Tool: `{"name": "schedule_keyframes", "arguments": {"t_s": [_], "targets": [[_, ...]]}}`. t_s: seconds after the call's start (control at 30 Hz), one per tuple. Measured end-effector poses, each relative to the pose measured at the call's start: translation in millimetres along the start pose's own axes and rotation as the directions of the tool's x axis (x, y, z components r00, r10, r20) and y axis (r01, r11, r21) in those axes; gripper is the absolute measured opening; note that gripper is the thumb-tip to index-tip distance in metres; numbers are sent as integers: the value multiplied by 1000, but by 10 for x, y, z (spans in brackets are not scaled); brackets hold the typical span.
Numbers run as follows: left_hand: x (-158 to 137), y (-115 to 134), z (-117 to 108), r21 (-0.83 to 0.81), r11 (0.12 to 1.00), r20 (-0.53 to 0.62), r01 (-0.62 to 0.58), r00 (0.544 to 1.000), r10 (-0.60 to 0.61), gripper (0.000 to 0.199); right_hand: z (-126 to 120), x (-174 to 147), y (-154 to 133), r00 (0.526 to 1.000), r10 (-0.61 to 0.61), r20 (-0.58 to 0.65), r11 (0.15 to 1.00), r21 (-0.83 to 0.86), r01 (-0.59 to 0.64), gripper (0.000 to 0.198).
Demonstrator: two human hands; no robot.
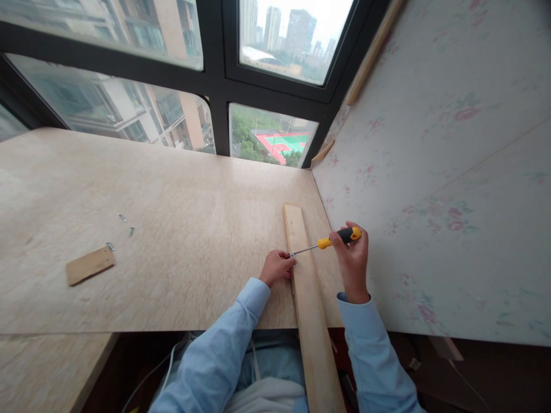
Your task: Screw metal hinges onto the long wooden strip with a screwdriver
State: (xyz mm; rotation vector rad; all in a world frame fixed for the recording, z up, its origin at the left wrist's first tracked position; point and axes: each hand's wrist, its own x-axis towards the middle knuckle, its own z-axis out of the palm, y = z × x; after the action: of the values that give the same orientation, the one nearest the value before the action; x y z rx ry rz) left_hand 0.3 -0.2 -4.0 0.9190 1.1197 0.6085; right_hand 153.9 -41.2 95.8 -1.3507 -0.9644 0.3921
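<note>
On a beige, marble-patterned sill (193, 229) beside a dark-framed window (217, 80), a person's right hand (353, 258) curls its fingers around the handle of a yellow-and-black screwdriver (325, 243), its slim metal shaft slanting over a long, pale wooden board (310, 298). At the shaft's tip, the left hand (278, 268) pinches a small metal piece (292, 255), too small to make out clearly, by the board's left edge. Farther left lie a flat, brown rectangular wood offcut (90, 266) and three silvery screws (131, 232).

Free room over middle sill (193, 235), wall (434, 229) near right hand (352, 258)
</note>
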Motion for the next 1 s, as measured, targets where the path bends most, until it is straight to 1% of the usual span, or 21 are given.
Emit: {"name": "schedule_keyframes", "arguments": {"t_s": [0.07, 0.13, 0.17, 0.23, 0.3, 0.37, 0.47, 0.53, 0.57, 0.63, 0.7, 0.77, 0.83, 0.9, 0.97, 1.0], "targets": [[-1, 1, -1, -5, 1000, 2, 3, 1000, -2, 10, -10, -2, 12, 998, -2, -62, 998, -57, -2, 58], [-1, 4, 0, -9, 1000, 2, 1, 1000, -1, 10, -14, -5, 21, 997, 3, -79, 1000, 6, -2, 59], [-1, 5, 1, -8, 1000, 1, 2, 1000, -2, 10, -14, -5, 24, 998, 9, -64, 998, 70, -5, 59], [0, 9, 3, -4, 1000, -5, 6, 1000, -6, 10, -15, 1, 23, 1000, 14, 3, 981, 194, -15, 55], [4, 8, 5, 1, 1000, -9, 13, 1000, -13, 11, -21, 14, 18, 998, 0, 69, 972, 235, -16, 51], [9, 4, 5, 6, 1000, -15, 11, 1000, -11, 11, -33, 29, 10, 997, -7, 73, 984, 176, -6, 51], [14, -4, 3, 2, 1000, -18, 7, 1000, -7, 12, -53, 39, -2, 1000, 7, -2, 1000, -28, -7, 56], [14, -7, 2, 0, 1000, -15, 3, 1000, -3, 12, -57, 35, -8, 999, 2, -42, 994, -109, -6, 60], [13, -7, 2, 3, 1000, -13, 0, 1000, 0, 11, -56, 31, -10, 999, -4, -47, 995, -96, 0, 61], [9, -3, 1, 10, 1000, -11, -4, 1000, 4, 9, -48, 25, -9, 1000, -7, -26, 999, 33, 8, 62], [4, 3, 1, 15, 1000, -10, -6, 1000, 6, 9, -43, 25, 2, 1000, 6, 31, 982, 188, -11, 58], [-4, 12, 3, 18, 1000, -11, -2, 1000, 2, 9, -50, 33, 24, 997, 12, 81, 969, 245, -32, 51], [-14, 24, 6, 18, 1000, -14, 3, 1000, -3, 8, -75, 47, 54, 997, 9, 77, 984, 175, -22, 48], [-24, 39, 10, 18, 1000, -18, 8, 1000, -8, 6, -109, 60, 77, 1000, 4, 28, 1000, 13, -4, 51], [-31, 51, 14, 20, 1000, -21, 12, 1000, -12, 5, -139, 70, 85, 1000, 1, -20, 988, -154, -4, 57], [-32, 55, 15, 22, 1000, -21, 15, 1000, -15, 5, -149, 73, 82, 999, -3, -34, 981, -196, -4, 59]]}}
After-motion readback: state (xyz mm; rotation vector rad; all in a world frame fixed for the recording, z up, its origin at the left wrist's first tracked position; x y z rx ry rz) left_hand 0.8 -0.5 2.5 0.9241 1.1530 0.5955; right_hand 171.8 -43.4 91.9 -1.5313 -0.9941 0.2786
